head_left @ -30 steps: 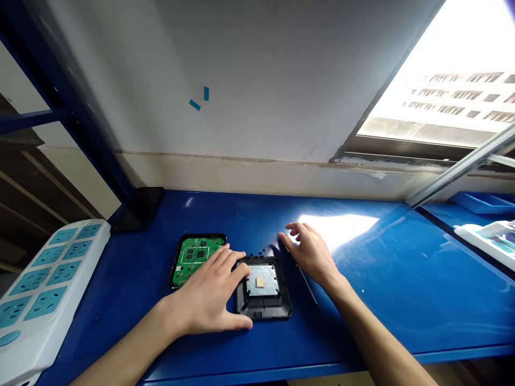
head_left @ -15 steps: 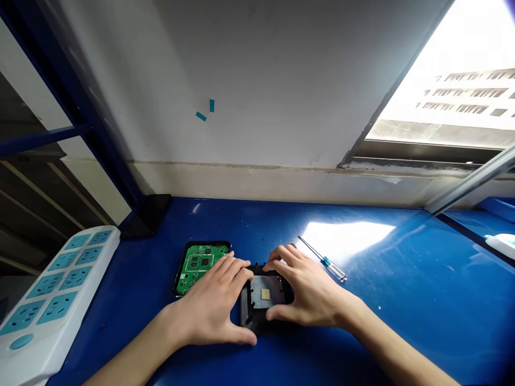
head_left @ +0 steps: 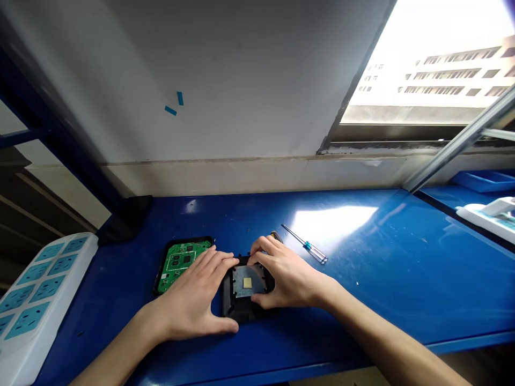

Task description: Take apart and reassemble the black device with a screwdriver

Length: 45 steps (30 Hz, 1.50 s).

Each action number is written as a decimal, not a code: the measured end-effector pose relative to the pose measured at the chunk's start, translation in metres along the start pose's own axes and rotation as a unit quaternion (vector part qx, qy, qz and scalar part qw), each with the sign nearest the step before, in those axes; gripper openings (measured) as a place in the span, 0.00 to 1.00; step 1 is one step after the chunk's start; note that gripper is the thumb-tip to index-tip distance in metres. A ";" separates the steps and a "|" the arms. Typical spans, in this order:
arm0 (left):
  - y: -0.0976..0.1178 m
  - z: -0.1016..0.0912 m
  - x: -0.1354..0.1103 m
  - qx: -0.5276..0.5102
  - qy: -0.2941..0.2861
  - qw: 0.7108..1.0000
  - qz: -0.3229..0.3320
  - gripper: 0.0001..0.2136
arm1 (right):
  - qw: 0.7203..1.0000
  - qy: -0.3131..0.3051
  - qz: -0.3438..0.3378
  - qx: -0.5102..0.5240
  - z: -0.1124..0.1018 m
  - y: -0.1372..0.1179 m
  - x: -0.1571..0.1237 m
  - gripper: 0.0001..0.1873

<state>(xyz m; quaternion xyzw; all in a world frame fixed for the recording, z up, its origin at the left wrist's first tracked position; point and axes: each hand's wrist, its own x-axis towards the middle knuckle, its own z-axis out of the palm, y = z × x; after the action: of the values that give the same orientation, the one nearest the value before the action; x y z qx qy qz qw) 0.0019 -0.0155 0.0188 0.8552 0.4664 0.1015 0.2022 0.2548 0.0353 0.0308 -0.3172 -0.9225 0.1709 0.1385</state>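
Note:
A black square case half (head_left: 236, 306) with a grey metal plate and a small tan pad (head_left: 247, 282) lies on the blue bench. My left hand (head_left: 193, 300) rests against its left side, fingers stretched over the top edge and thumb along the front. My right hand (head_left: 281, 279) grips the right side, fingers curled over the far edge, thumb at the near corner. Just left lies the other case half holding a green circuit board (head_left: 177, 262), partly under my left fingers.
A small screwdriver with a clear and blue handle (head_left: 308, 245) lies behind my right hand. A white power strip with teal sockets (head_left: 32, 300) sits at the far left. White and blue items (head_left: 488, 212) stand at the right. The wall and window sill close the back.
My right hand left the screwdriver on the bench and came onto the right side of the black case half. The left hand stayed on it. The view shifted slightly.

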 end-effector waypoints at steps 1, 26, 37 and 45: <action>0.000 -0.001 0.000 0.000 -0.001 1.000 -0.002 0.44 | 1.000 0.006 -0.006 0.003 0.002 0.001 0.001 0.26; 0.032 -0.032 0.027 0.044 0.090 0.993 0.068 0.34 | 0.971 0.221 -0.096 0.008 0.003 0.010 -0.002 0.28; 0.012 -0.020 0.040 0.044 0.211 0.960 0.180 0.32 | 0.942 0.295 -0.143 -0.065 0.002 0.014 -0.003 0.29; 0.008 -0.014 0.037 -0.022 0.251 0.949 0.190 0.31 | 0.949 0.276 -0.142 -0.055 0.001 0.009 -0.003 0.29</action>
<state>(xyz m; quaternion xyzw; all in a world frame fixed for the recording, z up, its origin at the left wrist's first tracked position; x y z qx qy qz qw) 0.0232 0.0152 0.0341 0.8703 0.3284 0.3593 0.0746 0.2616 0.0404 0.0259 -0.2244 -0.8918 0.0048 0.3928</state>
